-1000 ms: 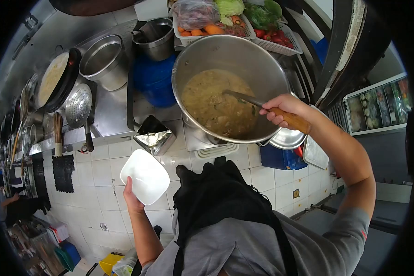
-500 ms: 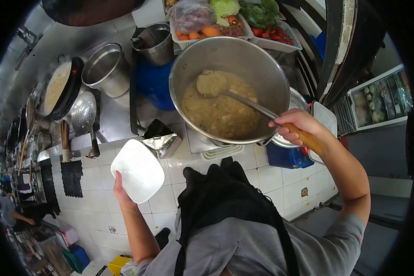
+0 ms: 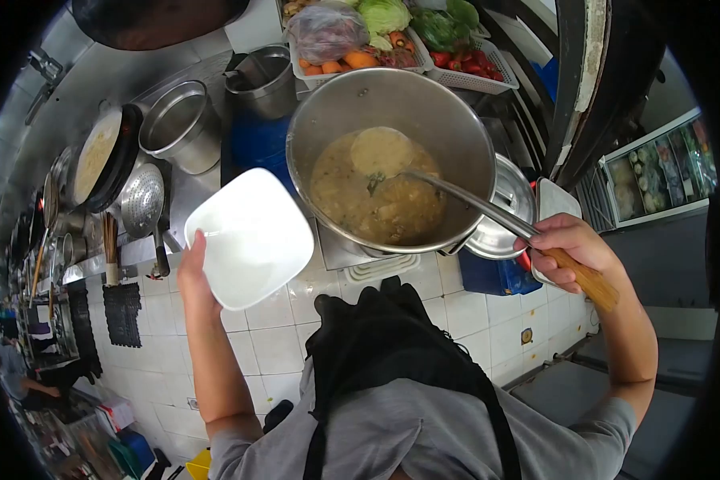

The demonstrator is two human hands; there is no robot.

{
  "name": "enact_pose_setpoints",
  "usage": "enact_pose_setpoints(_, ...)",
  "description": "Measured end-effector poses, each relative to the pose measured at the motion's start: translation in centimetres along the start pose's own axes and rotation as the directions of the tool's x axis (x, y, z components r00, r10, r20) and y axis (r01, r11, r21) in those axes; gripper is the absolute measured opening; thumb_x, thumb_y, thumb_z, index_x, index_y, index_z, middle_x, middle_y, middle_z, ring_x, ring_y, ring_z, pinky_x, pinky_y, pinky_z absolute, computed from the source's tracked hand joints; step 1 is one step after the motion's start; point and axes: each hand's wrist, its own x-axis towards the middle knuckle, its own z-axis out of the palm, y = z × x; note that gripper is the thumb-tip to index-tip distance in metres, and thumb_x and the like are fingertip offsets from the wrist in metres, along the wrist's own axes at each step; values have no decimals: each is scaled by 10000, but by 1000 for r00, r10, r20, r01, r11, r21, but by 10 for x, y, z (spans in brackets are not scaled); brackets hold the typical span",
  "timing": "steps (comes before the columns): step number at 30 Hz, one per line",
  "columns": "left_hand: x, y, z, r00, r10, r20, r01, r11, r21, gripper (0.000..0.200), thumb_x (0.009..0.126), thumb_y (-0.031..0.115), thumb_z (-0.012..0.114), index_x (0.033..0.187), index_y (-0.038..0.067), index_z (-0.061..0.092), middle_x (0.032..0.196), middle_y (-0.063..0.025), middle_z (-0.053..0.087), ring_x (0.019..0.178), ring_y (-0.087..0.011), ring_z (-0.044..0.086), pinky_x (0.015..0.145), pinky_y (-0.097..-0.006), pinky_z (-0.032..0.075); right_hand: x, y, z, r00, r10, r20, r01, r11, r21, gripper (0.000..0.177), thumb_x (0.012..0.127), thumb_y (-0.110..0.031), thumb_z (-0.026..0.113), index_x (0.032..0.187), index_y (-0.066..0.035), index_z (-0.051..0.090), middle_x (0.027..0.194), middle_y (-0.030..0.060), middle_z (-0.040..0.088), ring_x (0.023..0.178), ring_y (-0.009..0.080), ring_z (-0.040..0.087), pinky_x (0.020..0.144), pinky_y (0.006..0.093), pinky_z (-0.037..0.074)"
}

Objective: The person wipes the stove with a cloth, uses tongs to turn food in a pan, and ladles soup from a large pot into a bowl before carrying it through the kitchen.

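Note:
My left hand (image 3: 197, 276) grips a white square bowl (image 3: 252, 240) by its left edge, thumb over the rim; nothing is in it. The bowl is held left of a large steel pot (image 3: 456, 128), near its rim. Thick brownish soup (image 3: 360, 204) with chunks fills the lower part of the pot. My right hand (image 3: 570, 250) is wrapped round the wooden handle of a long ladle (image 3: 500, 214). The ladle's round head, full of soup, is inside the pot, around the soup's surface.
Baskets of vegetables (image 3: 360, 60) stand behind the pot. On the left counter are a steel pot (image 3: 182, 128), a skimmer (image 3: 142, 200) and a wide pan (image 3: 98, 156). A steel lid (image 3: 504, 216) lies right of the big pot. Another person (image 3: 36, 380) is at far left.
My left hand has raised the bowl closer to the pot. My right hand has shifted right and down with the ladle, and its head now shows fuller and nearer the pot's middle.

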Motion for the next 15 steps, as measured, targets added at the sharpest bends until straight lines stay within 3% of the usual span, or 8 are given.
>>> enact_pose_setpoints(7,34,20,68,985,59,165,-80,989,126,471,982,271,494,1329,-45,452,1192,-168,598,1054,-231,610,888,-334,491,-53,-13,1,991,-133,-13,133,991,7,250,913,-82,508,1054,108,587,590,85,498,333,121,434,259,265,355)
enact_pose_setpoints(10,54,21,92,953,153,262,-242,904,352,463,980,295,497,1303,-35,477,1174,-155,613,1017,-213,625,873,-332,494,-74,-19,3,982,-184,-48,185,982,30,270,904,-84,498,1054,124,583,560,96,493,307,124,416,238,263,341)
enact_pose_setpoints(11,60,23,101,953,153,262,-242,905,351,463,980,295,497,1303,-35,477,1174,-155,613,1017,-213,625,873,-332,494,-79,-21,2,976,-210,-52,213,976,51,272,898,-84,502,1051,126,582,549,100,491,298,125,411,229,264,333)
enact_pose_setpoints(15,48,40,162,914,-170,369,-98,790,605,457,1010,350,383,1347,46,439,1108,-153,632,797,-224,679,564,-339,565,-99,-24,1,934,-355,-41,356,933,41,295,882,-78,505,1026,174,555,509,110,471,261,142,408,206,264,311)
